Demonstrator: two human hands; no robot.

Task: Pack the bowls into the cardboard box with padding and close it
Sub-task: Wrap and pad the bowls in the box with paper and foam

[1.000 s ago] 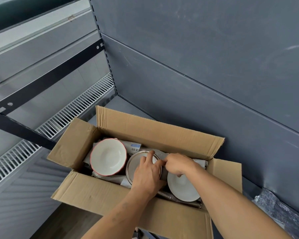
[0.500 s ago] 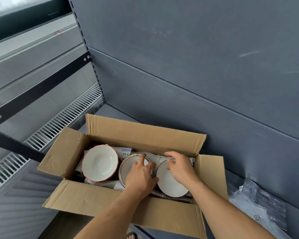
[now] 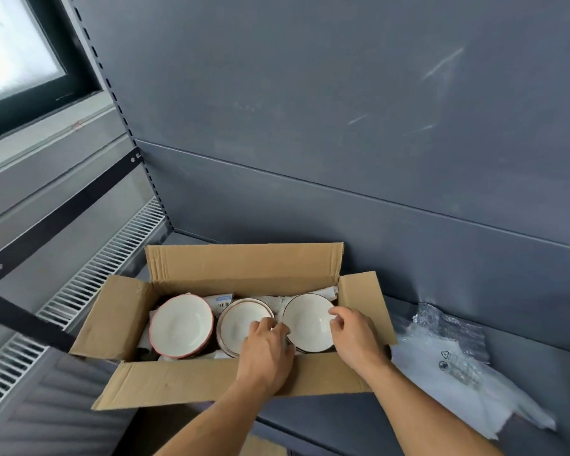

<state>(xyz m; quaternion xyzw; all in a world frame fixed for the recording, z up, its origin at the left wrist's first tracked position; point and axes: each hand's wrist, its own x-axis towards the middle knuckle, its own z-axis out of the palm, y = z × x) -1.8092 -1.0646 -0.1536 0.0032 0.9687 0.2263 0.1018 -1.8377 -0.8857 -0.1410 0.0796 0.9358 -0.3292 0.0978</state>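
An open cardboard box (image 3: 211, 380) sits on a grey shelf with all flaps spread. Three white bowls lie side by side inside it on white paper padding (image 3: 277, 302): a red-rimmed bowl (image 3: 181, 325) at left, a brown-rimmed bowl (image 3: 239, 322) in the middle, and a dark-rimmed bowl (image 3: 305, 319) at right. My left hand (image 3: 267, 347) curls its fingers over the left rim of the dark-rimmed bowl, in the gap beside the middle bowl. My right hand (image 3: 352, 334) pinches that bowl's right rim.
Clear bubble wrap and plastic film (image 3: 448, 360) lie on the shelf (image 3: 524, 357) to the right of the box. A grey back panel (image 3: 343, 159) rises just behind the box. A floor vent grille (image 3: 89, 284) and a black shelf bracket (image 3: 20, 317) are at left.
My left hand slid off the middle bowl to the dark-rimmed bowl's left rim. My right hand moved from its far edge to its right rim. The view shifted.
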